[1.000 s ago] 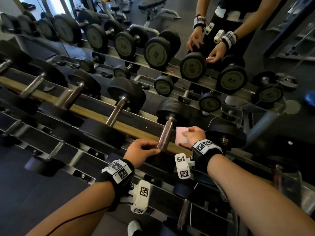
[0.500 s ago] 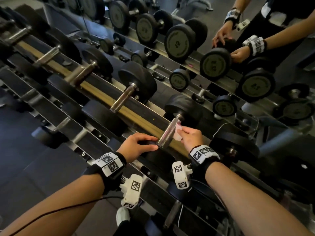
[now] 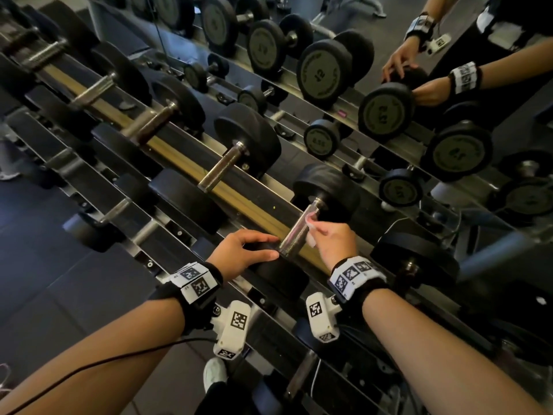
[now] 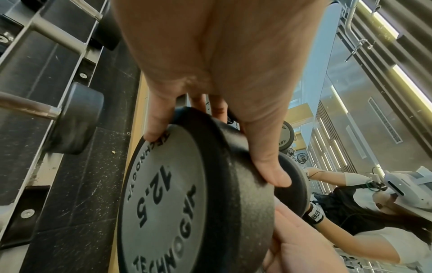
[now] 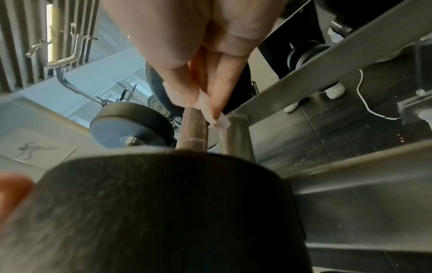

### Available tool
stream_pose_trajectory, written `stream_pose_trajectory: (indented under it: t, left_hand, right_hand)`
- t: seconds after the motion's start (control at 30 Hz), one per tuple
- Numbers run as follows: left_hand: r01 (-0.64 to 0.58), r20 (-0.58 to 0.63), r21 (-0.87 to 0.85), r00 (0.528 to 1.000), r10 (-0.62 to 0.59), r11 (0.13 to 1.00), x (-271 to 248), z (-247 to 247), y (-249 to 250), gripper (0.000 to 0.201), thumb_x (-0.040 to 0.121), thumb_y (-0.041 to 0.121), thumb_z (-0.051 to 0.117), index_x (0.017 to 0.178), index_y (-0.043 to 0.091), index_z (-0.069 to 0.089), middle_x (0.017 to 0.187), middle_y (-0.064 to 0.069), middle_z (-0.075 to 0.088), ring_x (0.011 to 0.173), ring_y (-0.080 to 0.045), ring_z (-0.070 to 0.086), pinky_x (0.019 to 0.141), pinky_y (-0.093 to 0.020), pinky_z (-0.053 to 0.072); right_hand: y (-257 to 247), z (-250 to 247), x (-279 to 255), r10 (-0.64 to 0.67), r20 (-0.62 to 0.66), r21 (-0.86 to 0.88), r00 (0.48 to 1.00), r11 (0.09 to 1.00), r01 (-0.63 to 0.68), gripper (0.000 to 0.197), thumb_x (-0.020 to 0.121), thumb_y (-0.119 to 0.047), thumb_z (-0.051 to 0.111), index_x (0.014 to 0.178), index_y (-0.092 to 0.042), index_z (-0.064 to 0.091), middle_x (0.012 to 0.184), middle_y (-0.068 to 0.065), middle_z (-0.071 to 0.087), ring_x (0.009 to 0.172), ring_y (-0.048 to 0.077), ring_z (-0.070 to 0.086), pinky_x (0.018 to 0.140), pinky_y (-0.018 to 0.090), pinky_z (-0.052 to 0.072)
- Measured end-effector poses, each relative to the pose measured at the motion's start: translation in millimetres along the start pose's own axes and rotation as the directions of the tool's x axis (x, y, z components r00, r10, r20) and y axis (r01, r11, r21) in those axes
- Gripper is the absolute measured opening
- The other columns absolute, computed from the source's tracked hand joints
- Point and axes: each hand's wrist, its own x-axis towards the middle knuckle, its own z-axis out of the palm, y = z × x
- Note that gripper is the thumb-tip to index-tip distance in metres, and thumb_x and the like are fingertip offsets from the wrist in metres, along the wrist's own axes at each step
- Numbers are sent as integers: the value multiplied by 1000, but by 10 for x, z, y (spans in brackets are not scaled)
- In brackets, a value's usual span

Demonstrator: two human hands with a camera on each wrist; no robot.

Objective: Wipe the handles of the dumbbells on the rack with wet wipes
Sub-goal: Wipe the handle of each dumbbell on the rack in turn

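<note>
Nearest, the left hand (image 3: pixel 242 253) grips the near head (image 4: pixel 187 199) of the dumbbell, fingers curled over its rim. Beyond that head, the handle (image 3: pixel 297 232) runs away from the person toward the far head (image 3: pixel 327 190). The right hand (image 3: pixel 335 241), just right of the handle, pinches a wet wipe (image 5: pixel 210 109) against its far half; wiping would likely follow that long axis.

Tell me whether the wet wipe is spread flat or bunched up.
Bunched up: the pale pink wet wipe is pinched in the right hand against the metal dumbbell handle.
</note>
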Motion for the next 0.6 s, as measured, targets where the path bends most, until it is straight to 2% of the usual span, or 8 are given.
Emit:
stream_pose_trajectory:
  t: [0.07, 0.1, 0.17, 0.27, 0.33, 0.4, 0.5, 0.6]
  left_hand:
    - [-2, -1, -1, 1000, 2, 1000, -1, 2, -1, 33, 77, 39, 79, 108, 48, 71, 124, 20, 54, 125, -13, 49, 111, -48, 41]
    - [-5, -5, 0, 1000, 5, 1000, -4, 3, -5, 33, 77, 40, 79, 107, 50, 70, 123, 22, 54, 124, -12, 48, 111, -47, 40]
    - [-12, -14, -2, 1000, 12, 1000, -10, 14, -19, 34, 77, 40, 79, 106, 53, 67, 122, 25, 52, 125, -8, 46, 114, -43, 37]
    - [-19, -53, 12, 998, 20, 1000, -30, 53, -50, 44, 75, 45, 79, 113, 56, 61, 131, 27, 47, 130, -4, 41, 116, -35, 30]
    - [-34, -92, 14, 995, 35, 999, -53, 82, -68, 51, 68, 53, 79, 115, 58, 59, 137, 24, 45, 135, -5, 39, 117, -31, 26]
    - [-42, -115, 2, 992, 42, 999, -67, 104, -79, 56, 60, 60, 76, 113, 60, 58, 143, 20, 45, 138, -5, 38, 118, -30, 25]
    - [-31, -111, -8, 993, 29, 999, -72, 106, -84, 55, 57, 64, 75, 110, 63, 60, 148, 16, 45, 139, -7, 38, 120, -36, 25]
    - [-14, -99, -2, 995, 14, 1000, -73, 98, -86, 51, 64, 58, 78, 112, 62, 60, 150, 17, 44, 140, -9, 37, 120, -37, 26]
  right_hand:
    - [28, 0, -76, -12, 105, 30, 994, 1000, 9, 19, 95, -30, 64, 107, -25, 77, 88, -7, 74, 91, 10, 68, 76, 13, 49]
    - [32, -35, -100, -36, 171, -16, 985, 999, 39, 18, 94, -33, 65, 104, -26, 78, 86, -8, 74, 91, 10, 69, 79, 19, 51]
    - [-22, -160, -107, -92, 252, -145, 963, 981, 132, 16, 91, -38, 67, 100, -31, 78, 80, -14, 73, 83, 4, 68, 74, 16, 50]
    - [-232, -358, -7, -250, 198, -198, 948, 937, 288, 19, 92, -31, 65, 106, -39, 74, 81, -22, 72, 75, -2, 65, 62, 8, 45]
    - [-368, -420, 122, -391, 136, -280, 910, 866, 414, 26, 95, -24, 62, 113, -39, 72, 96, -20, 74, 77, 1, 66, 68, 8, 45]
    - [-455, -410, 218, -460, 189, -388, 868, 777, 496, 29, 97, -21, 59, 118, -37, 70, 104, -12, 75, 87, 8, 68, 80, 15, 51]
    - [-425, -305, 281, -371, 425, -573, 826, 596, 563, 34, 99, -21, 48, 121, -36, 68, 110, 0, 72, 98, 23, 67, 90, 37, 54]
    - [-347, -232, 276, -257, 549, -640, 795, 482, 598, 42, 98, -11, 44, 130, -30, 63, 130, 2, 62, 116, 28, 59, 93, 44, 51]
